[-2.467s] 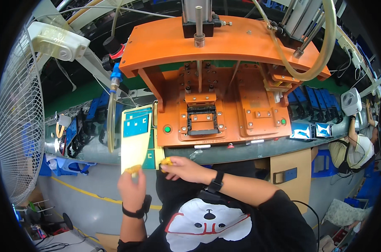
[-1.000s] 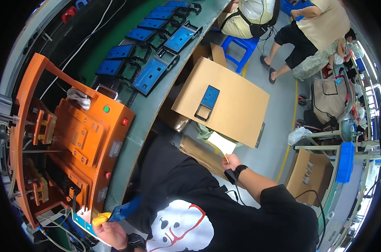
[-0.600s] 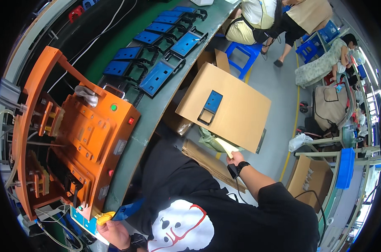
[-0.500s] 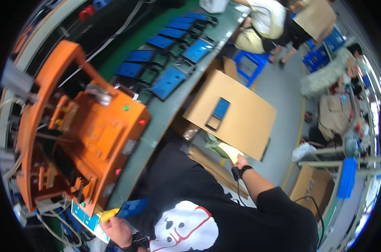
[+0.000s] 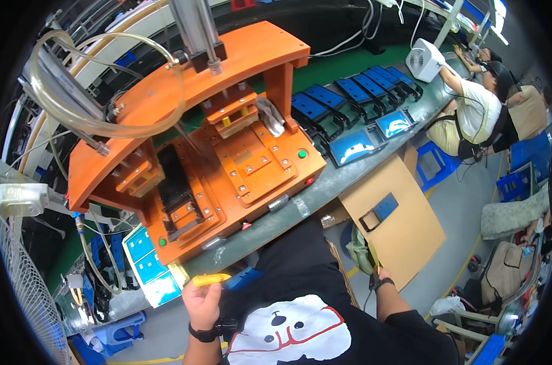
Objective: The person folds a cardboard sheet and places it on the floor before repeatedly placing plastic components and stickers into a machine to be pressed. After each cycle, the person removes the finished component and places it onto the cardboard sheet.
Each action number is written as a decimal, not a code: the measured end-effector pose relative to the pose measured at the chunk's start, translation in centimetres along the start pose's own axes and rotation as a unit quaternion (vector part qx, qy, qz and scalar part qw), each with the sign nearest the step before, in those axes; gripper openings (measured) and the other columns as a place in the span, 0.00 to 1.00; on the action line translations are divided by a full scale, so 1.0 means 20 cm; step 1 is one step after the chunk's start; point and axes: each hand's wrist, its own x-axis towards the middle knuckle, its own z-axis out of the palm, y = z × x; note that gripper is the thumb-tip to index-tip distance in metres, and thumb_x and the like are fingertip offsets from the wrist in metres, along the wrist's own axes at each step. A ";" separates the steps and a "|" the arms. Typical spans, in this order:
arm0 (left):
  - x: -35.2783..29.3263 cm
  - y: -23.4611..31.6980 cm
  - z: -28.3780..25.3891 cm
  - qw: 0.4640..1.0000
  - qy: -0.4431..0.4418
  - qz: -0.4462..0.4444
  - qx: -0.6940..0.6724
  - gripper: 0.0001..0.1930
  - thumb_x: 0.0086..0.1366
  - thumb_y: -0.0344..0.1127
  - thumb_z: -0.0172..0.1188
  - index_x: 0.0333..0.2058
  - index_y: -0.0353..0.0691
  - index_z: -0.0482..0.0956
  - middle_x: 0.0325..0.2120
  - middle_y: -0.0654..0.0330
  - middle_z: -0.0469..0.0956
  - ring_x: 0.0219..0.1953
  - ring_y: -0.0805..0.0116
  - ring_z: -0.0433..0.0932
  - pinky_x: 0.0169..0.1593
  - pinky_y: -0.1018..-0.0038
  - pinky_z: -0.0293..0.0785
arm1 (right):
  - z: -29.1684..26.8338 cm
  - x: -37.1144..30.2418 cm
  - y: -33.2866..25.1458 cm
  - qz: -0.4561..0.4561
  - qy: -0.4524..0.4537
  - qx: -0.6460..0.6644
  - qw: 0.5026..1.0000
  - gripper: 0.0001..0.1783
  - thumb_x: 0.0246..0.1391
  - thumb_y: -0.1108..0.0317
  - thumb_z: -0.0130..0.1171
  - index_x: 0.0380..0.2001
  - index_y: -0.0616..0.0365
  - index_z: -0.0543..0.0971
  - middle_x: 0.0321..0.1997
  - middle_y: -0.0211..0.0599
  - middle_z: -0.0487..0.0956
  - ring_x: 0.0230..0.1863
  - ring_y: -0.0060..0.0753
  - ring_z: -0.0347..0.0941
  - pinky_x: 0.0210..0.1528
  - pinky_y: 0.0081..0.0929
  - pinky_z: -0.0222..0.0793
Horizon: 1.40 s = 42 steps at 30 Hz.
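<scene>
Left: a row of blue panels [image 5: 149, 266] lies beside the orange press [image 5: 218, 176]. The left hand [image 5: 203, 304] pinches a crumpled yellow piece [image 5: 211, 278], fingertips nearly together. The piece appears light and soft; any fold should give purchase. A blue plate [image 5: 244, 278] adjoins it to the right; whether the hand has hold of it cannot be told. The plate looks stiff, probably slippery; grip by the edges. Right: the right hand [image 5: 383, 277], fingers drawn together, holds a thin yellow sheet [image 5: 374, 257], seen edge-on, likely light and flexible, best held by its margin. Far right, a white plastic bag [image 5: 448, 305]: contents indeterminable.
</scene>
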 end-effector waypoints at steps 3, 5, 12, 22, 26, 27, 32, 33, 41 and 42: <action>0.06 -0.05 -0.05 0.999 -0.024 -0.010 -0.026 0.07 0.65 0.27 0.61 0.40 0.31 0.78 0.36 0.55 0.82 0.35 0.73 0.80 0.40 0.78 0.77 | -0.16 0.03 0.22 0.074 0.067 0.098 0.990 0.17 0.60 0.60 0.51 0.39 0.61 0.82 0.37 0.53 0.82 0.37 0.54 0.80 0.36 0.47 0.77; 0.04 0.01 -0.04 1.000 -0.008 0.006 -0.004 0.07 0.65 0.27 0.61 0.40 0.31 0.78 0.36 0.55 0.82 0.35 0.72 0.80 0.40 0.78 0.77 | -0.14 -0.13 -0.24 0.309 0.187 0.799 0.480 0.17 0.60 0.63 0.47 0.40 0.62 0.80 0.35 0.51 0.81 0.35 0.54 0.78 0.34 0.47 0.77; 0.06 0.02 -0.10 0.999 0.036 -0.015 -0.023 0.08 0.64 0.23 0.61 0.42 0.30 0.80 0.37 0.57 0.83 0.37 0.74 0.79 0.43 0.78 0.74 | -0.53 -0.40 -0.35 0.037 0.325 0.381 0.865 0.20 0.56 0.67 0.53 0.48 0.71 0.74 0.45 0.46 0.77 0.45 0.42 0.74 0.50 0.36 0.69; 0.21 0.19 -0.29 0.996 0.016 0.011 0.092 0.07 0.65 0.24 0.60 0.42 0.32 0.78 0.37 0.57 0.82 0.33 0.76 0.79 0.38 0.78 0.76 | -1.21 -2.03 -2.89 -0.826 0.174 0.066 0.532 0.20 0.47 0.64 0.67 0.44 0.59 0.79 0.47 0.46 0.78 0.56 0.49 0.70 0.57 0.40 0.67; 0.23 0.24 -0.43 0.994 -0.004 -0.027 0.103 0.07 0.65 0.25 0.61 0.41 0.32 0.78 0.36 0.58 0.82 0.32 0.77 0.79 0.37 0.79 0.77 | -1.09 -2.00 -3.09 -0.853 0.176 -0.066 0.486 0.12 0.47 0.64 0.65 0.34 0.58 0.78 0.39 0.40 0.77 0.50 0.45 0.72 0.51 0.38 0.68; 0.26 0.23 -0.46 0.994 -0.022 -0.040 0.097 0.07 0.65 0.25 0.61 0.42 0.32 0.78 0.36 0.58 0.82 0.31 0.77 0.79 0.36 0.79 0.77 | -1.11 -2.02 -3.11 -0.862 0.175 -0.093 0.466 0.09 0.48 0.65 0.63 0.31 0.57 0.77 0.35 0.37 0.75 0.47 0.43 0.73 0.47 0.37 0.68; 0.58 0.28 -0.46 0.993 -0.081 -0.007 0.081 0.12 0.67 0.25 0.57 0.49 0.33 0.74 0.41 0.57 0.82 0.37 0.73 0.81 0.41 0.75 0.80 | -1.49 -2.14 -2.97 -0.867 0.165 -0.009 0.470 0.08 0.47 0.68 0.64 0.30 0.58 0.78 0.31 0.35 0.75 0.34 0.40 0.75 0.36 0.36 0.70; 0.63 0.30 -0.46 0.994 -0.074 -0.011 0.085 0.13 0.68 0.26 0.57 0.50 0.34 0.74 0.43 0.57 0.81 0.42 0.73 0.80 0.47 0.75 0.77 | -1.59 -2.18 -2.90 -0.857 0.117 0.039 0.500 0.08 0.47 0.69 0.66 0.31 0.59 0.79 0.31 0.36 0.76 0.32 0.41 0.75 0.34 0.35 0.71; 1.20 0.26 -0.39 0.818 -0.073 0.106 0.560 0.14 0.67 0.38 0.55 0.49 0.43 0.78 0.45 0.49 0.80 0.50 0.49 0.78 0.51 0.61 0.75 | -1.81 -1.54 -1.68 -0.519 0.035 0.551 0.652 0.15 0.65 0.62 0.55 0.44 0.66 0.79 0.42 0.38 0.82 0.35 0.31 0.79 0.41 0.27 0.75; 1.27 0.20 -0.44 0.773 -0.063 0.093 0.625 0.15 0.67 0.40 0.55 0.50 0.43 0.77 0.45 0.50 0.81 0.49 0.50 0.79 0.50 0.61 0.75 | -1.77 -1.48 -1.59 -0.469 0.035 0.633 0.615 0.17 0.68 0.61 0.53 0.47 0.65 0.77 0.43 0.37 0.81 0.37 0.29 0.79 0.42 0.26 0.75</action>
